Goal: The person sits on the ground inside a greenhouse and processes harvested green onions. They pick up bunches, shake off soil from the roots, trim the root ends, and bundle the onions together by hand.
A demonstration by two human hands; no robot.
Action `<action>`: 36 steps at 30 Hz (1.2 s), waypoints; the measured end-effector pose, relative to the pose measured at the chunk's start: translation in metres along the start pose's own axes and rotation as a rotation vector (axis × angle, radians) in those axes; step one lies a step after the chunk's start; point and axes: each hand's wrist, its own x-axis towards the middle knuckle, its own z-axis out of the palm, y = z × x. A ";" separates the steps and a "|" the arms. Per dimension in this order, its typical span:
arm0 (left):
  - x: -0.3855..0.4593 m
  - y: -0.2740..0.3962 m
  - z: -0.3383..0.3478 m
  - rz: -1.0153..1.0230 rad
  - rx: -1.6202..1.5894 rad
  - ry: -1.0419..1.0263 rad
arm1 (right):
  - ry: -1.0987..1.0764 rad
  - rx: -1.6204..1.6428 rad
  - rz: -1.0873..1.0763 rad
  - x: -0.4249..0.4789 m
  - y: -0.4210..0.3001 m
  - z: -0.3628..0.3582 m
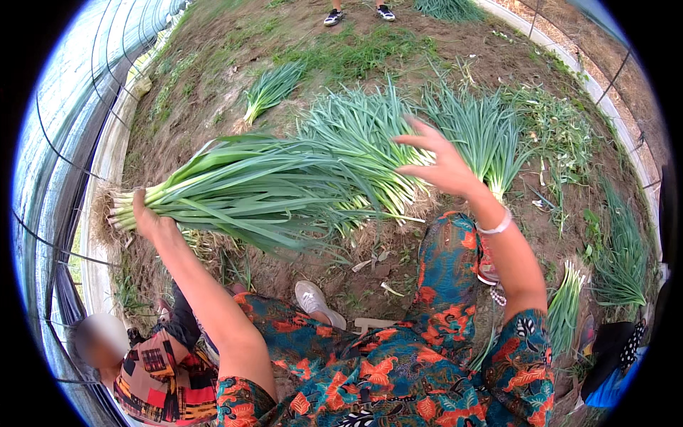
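Note:
My left hand [152, 219] is closed around the pale stalks of a large bunch of leek-like green onions [240, 187], just above their dry, tangled roots at the left. The long leaves stretch to the right across a pile of similar green onions [368, 133]. Over the right part of that pile, my right hand [440, 155] is raised with its fingers spread and nothing in it. Another bunch of green onions [491, 144] lies on the soil just beyond this hand.
A smaller bunch [269, 91] lies farther off. More bunches [621, 256] and trimmed leaves [560, 123] are at the right. A person in a patterned top [165, 373] sits close at my left; another person's shoes [334, 17] stand ahead. A concrete edge [106, 160] borders the left.

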 end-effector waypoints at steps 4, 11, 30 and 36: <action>0.017 -0.011 -0.015 -0.055 -0.035 -0.007 | -0.133 -0.421 -0.224 0.059 -0.022 0.060; 0.023 -0.010 -0.025 -0.065 -0.056 -0.014 | -0.226 -0.424 -0.251 0.087 -0.008 0.102; 0.034 -0.020 -0.038 -0.164 -0.024 -0.013 | -0.512 0.851 0.792 0.076 0.035 0.098; 0.035 -0.029 -0.026 -0.156 -0.054 -0.015 | -0.583 0.416 0.612 0.067 0.048 0.140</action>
